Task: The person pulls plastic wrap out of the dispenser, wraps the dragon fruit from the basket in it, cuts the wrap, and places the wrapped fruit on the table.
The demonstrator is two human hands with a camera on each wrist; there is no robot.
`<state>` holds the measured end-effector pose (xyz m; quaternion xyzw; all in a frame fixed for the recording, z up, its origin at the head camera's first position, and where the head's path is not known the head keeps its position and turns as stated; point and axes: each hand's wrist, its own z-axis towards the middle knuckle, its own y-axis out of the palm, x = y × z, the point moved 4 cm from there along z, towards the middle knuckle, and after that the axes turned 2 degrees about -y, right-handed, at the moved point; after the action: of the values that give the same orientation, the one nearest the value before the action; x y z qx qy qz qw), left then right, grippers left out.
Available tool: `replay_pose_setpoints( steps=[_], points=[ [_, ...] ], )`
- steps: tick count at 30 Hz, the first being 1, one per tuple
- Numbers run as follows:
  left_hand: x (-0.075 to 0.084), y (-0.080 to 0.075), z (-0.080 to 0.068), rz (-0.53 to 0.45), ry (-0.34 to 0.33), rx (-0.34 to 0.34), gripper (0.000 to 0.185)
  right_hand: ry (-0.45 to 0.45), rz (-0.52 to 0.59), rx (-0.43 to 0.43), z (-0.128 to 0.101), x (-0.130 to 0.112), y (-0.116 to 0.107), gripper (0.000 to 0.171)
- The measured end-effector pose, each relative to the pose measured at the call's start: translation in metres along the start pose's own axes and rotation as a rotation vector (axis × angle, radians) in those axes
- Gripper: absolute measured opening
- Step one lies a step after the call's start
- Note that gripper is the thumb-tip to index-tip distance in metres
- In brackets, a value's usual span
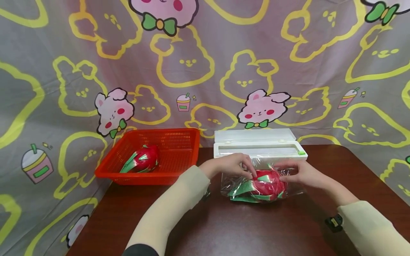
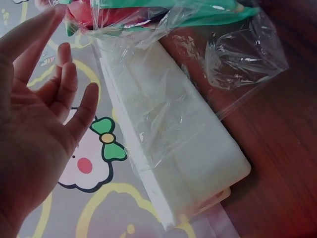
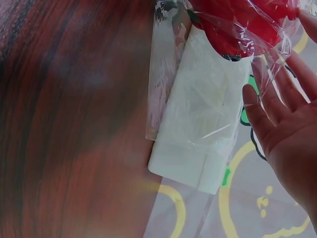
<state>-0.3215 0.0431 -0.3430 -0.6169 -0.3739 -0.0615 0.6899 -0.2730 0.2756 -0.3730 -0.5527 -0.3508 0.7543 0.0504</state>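
A red dragon fruit with green leaf tips (image 1: 267,185) lies on the table inside clear plastic film (image 1: 229,185). At its upper left, my left hand (image 1: 235,165) pinches the film between thumb and index finger; the other fingers (image 2: 67,84) are loosely bent. My right hand (image 1: 302,174) is at the fruit's right end, its thumb touching the wrapped fruit and its fingers spread behind. In the right wrist view, loose film hangs against these fingers (image 3: 257,111). Just behind the fruit stands a white film dispenser box (image 1: 261,156) with its lid raised.
An orange-red plastic basket (image 1: 179,175) stands on the left of the brown table (image 1: 250,231). Inside it lies another dragon fruit (image 1: 145,158). A patterned curtain (image 1: 205,71) hangs behind the table. Loose film spreads over the front of the dispenser box.
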Motion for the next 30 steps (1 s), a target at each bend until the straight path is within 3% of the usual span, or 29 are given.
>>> replay_pose_setpoints(
  steps=[7, 13, 20, 30],
  points=[
    [0.002, 0.004, 0.005, 0.029, -0.003, -0.091, 0.011, -0.046, 0.004, -0.034, 0.001, 0.003, 0.001, 0.045],
    [-0.001, 0.005, 0.006, 0.067, -0.025, -0.100, 0.006, -0.060, 0.030, -0.044, 0.001, 0.005, 0.000, 0.043],
    [-0.004, -0.002, 0.002, -0.001, -0.010, -0.038, 0.007, -0.068, 0.004, -0.042, 0.001, 0.004, 0.000, 0.042],
    [-0.006, -0.003, 0.009, 0.011, 0.014, 0.111, 0.011, -0.059, -0.010, -0.057, 0.002, 0.005, -0.001, 0.042]
  ],
)
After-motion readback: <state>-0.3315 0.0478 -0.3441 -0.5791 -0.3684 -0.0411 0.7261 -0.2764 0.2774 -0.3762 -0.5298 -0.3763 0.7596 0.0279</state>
